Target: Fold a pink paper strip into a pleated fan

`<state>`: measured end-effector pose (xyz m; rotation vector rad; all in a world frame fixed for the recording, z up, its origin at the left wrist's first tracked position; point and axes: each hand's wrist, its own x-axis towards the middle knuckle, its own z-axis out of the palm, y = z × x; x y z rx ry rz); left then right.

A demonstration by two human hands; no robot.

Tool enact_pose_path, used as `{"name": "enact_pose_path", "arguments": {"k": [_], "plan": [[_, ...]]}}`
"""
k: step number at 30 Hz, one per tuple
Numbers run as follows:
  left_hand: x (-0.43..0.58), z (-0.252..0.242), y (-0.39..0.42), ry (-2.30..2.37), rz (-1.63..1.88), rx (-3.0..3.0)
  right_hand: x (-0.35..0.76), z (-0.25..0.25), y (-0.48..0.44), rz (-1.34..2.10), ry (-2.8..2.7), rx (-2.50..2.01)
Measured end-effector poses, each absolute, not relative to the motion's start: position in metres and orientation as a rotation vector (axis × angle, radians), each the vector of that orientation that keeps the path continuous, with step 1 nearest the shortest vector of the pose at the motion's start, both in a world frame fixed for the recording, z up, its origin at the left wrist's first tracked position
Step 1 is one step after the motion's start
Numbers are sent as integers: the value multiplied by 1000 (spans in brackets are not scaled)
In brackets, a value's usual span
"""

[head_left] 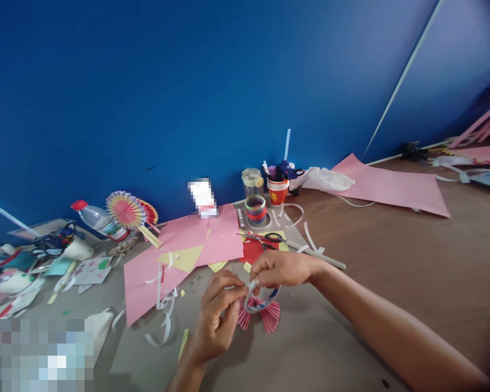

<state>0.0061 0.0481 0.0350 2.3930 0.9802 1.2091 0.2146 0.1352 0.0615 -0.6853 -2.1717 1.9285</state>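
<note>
A white roll of tape [251,308] hangs between my hands, with a blue print inside its ring. My right hand [283,268] comes in from the right and pinches the top of the roll. On its left side, my left hand [221,313] has thumb and forefinger brought together at the edge of the roll, where a tape end may be; that spot is too small to make out. Below and behind the roll, a pleated pink paper piece [270,318] spreads in two fans on the grey mat.
Scissors [265,237] lie on red and yellow paper beyond my hands. Behind them stand a stack of tape rolls [256,209], a jar [252,182] and a red cup [277,190] of tools. Pink sheets [222,234], paper strips, a bottle [100,218] and a paper fan [126,209] lie leftward.
</note>
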Motion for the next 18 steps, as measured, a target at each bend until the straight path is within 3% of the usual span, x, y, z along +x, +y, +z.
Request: {"name": "enact_pose_path", "arguments": {"k": [18], "plan": [[1,20,54,1257,1455,2378,232,48,154,2009,-1955,-647]]}}
